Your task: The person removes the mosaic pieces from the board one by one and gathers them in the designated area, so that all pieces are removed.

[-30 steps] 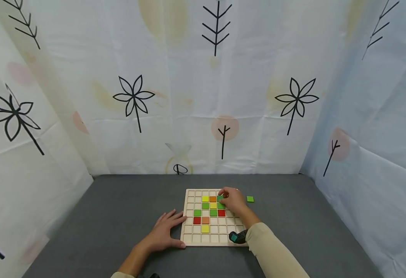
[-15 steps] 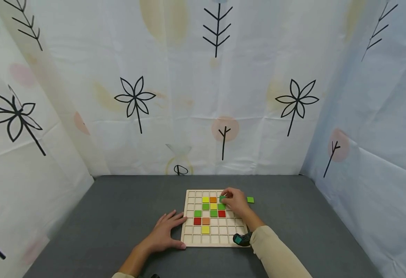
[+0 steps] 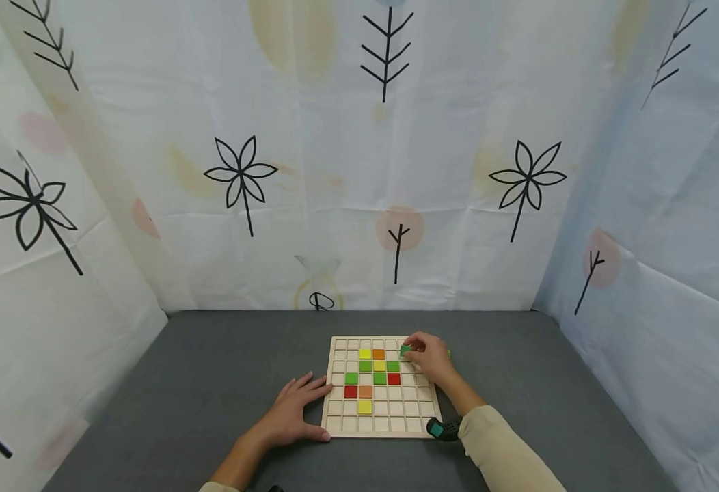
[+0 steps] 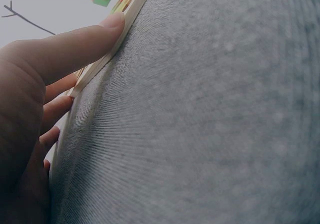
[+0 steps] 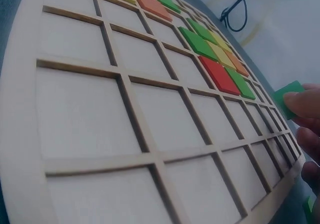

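The right hand [image 3: 431, 358], right of centre in the frame's lower half, pinches a green tile [image 3: 405, 351] over the upper right of a wooden grid board [image 3: 399, 408]. The left hand [image 3: 290, 413], fingers spread, touches the board's left edge. Coloured tiles [image 3: 379, 365] sit in its cells. Another green piece [image 5: 310, 210] shows at the right-wrist view's lower right. Beneath lies a grey tabletop [image 3: 224, 383].

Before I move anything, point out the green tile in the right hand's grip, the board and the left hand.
Green tile [image 5: 287, 90]: right wrist view, on its uncovered upper face.
Board [image 3: 395, 408]: head view, on a bare square.
Left hand [image 3: 290, 411]: head view, on its back.
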A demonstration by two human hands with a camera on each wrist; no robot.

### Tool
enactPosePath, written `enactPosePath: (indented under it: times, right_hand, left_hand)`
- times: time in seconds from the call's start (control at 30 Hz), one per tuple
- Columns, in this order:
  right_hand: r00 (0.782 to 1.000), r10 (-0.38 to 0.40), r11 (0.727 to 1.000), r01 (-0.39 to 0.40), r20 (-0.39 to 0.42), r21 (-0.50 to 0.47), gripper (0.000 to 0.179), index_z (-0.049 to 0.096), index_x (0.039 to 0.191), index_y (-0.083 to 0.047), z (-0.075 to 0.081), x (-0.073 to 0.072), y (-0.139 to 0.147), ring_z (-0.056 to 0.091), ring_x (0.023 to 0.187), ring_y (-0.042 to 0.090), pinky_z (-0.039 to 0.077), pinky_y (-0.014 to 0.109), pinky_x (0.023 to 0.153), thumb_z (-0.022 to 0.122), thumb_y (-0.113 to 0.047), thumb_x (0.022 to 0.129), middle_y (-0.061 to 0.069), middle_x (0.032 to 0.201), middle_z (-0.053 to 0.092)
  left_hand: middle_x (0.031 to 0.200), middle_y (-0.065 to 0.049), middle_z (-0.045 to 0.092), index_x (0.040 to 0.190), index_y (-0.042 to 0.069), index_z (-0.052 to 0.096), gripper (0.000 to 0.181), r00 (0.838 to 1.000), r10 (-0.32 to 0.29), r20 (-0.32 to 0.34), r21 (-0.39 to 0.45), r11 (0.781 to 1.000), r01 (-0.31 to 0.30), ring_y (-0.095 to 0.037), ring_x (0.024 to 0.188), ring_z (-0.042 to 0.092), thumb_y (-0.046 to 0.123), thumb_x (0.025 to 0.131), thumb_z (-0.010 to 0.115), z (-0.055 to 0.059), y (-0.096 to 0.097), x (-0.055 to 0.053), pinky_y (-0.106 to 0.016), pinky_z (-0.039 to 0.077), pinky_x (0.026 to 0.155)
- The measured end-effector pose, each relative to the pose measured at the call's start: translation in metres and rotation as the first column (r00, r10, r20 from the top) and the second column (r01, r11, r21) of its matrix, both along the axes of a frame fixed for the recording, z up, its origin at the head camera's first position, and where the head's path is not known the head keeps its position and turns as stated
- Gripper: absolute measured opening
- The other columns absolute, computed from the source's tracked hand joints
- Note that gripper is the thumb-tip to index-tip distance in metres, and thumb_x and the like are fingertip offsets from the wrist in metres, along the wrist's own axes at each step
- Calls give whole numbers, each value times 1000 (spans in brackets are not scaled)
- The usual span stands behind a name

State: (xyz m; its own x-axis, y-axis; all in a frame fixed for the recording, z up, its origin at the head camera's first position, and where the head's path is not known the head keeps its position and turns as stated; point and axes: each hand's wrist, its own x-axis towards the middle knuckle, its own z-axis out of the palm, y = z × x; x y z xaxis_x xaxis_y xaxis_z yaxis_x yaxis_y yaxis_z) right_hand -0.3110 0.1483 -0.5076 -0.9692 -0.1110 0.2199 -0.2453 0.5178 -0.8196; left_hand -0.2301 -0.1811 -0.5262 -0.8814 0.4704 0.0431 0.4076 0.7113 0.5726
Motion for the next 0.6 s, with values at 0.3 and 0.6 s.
enactPosePath:
  times: [0.3, 0.6]
  right_hand:
    - [999, -50, 998, 50, -1, -32, 14, 71, 96, -6, -2, 1, 20, 55, 72, 17, 48, 32, 61, 74, -1, 83, 1, 83, 61]
    - [994, -109, 994, 108, -30, -23, 15, 70, 96, -3, -5, 4, 42, 55, 70, 18, 48, 29, 57, 75, 0, 82, 3, 82, 62]
  left_hand:
    - [150, -5, 42, 143, 15, 52, 94, 1000, 1, 1, 8, 1000, -1, -37, 143, 21, 63, 66, 77, 0, 0, -1, -63, 9, 111]
    - [150, -5, 42, 143, 15, 51, 95, 1000, 1, 2, 4, 1000, -1, -37, 143, 21, 64, 66, 77, -1, 0, -1, -63, 9, 111]
